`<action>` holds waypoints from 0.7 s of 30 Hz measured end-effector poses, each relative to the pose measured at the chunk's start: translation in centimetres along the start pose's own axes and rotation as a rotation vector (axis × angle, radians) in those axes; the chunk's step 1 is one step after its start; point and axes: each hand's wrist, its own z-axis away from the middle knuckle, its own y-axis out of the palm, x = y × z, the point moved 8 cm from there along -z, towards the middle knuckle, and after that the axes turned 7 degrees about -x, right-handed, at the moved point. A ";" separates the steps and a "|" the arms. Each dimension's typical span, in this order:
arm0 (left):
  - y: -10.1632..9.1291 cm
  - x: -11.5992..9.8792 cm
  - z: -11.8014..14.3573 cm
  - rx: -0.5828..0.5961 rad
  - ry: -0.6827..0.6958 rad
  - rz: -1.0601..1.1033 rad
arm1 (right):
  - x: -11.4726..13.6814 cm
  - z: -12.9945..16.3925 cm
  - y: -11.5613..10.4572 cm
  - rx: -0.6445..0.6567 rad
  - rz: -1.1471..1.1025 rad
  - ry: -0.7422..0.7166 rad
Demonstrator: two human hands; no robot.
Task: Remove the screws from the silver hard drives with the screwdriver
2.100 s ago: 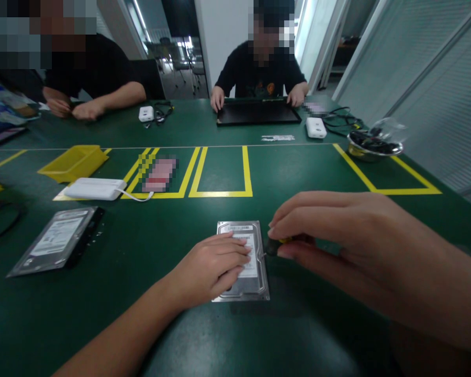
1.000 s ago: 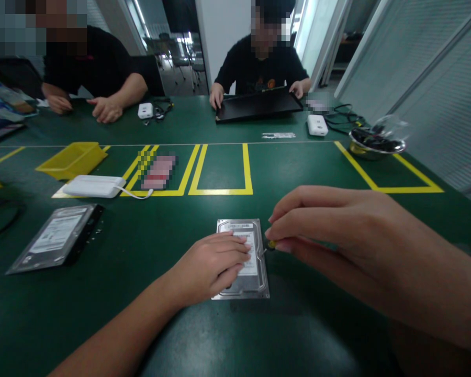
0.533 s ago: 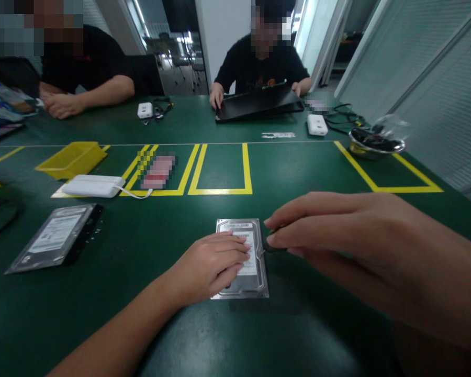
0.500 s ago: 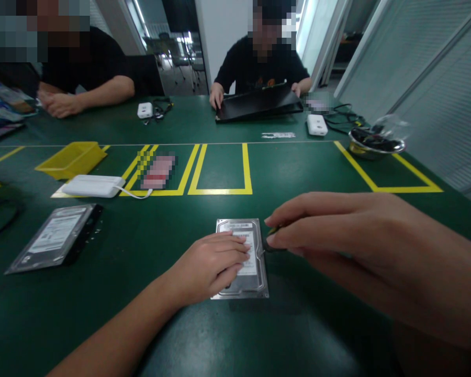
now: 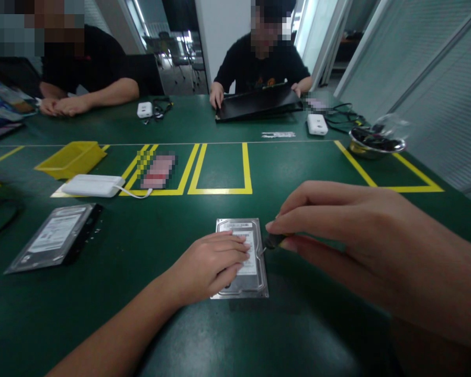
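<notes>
A silver hard drive (image 5: 262,283) with a white label lies flat on the green table. My left hand (image 5: 215,264) rests on top of it, fingers stretched out flat across the label and covering much of its left side. Between the thumb and fingers of my right hand (image 5: 349,230) is a small screwdriver (image 5: 273,241) with a dark, stubby handle. Its thin metal tip meets the drive near the middle of the right edge; the exact contact spot is too small to make out.
A second hard drive (image 5: 57,235) lies at left beside tiny loose bits (image 5: 96,230). Behind it are a white power bank (image 5: 94,186), a phone (image 5: 159,172) and a yellow bin (image 5: 73,158). A metal bowl (image 5: 377,144) stands at far right. Across the table, one person holds a black panel (image 5: 259,102).
My right hand has tilted and risen slightly, its fingers shifting around the screwdriver handle so more of it shows. My left hand and the hard drive have stayed put.
</notes>
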 end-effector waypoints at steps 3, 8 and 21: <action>0.1 0.1 0.1 0.009 -0.009 -0.003 | 0.0 -0.1 0.0 -0.031 0.065 -0.002; 0.0 0.1 0.0 0.005 -0.014 0.000 | -0.2 -0.4 0.2 -0.051 0.124 0.013; 0.1 0.0 0.1 0.018 -0.016 -0.010 | 0.2 0.0 0.3 0.029 -0.008 -0.005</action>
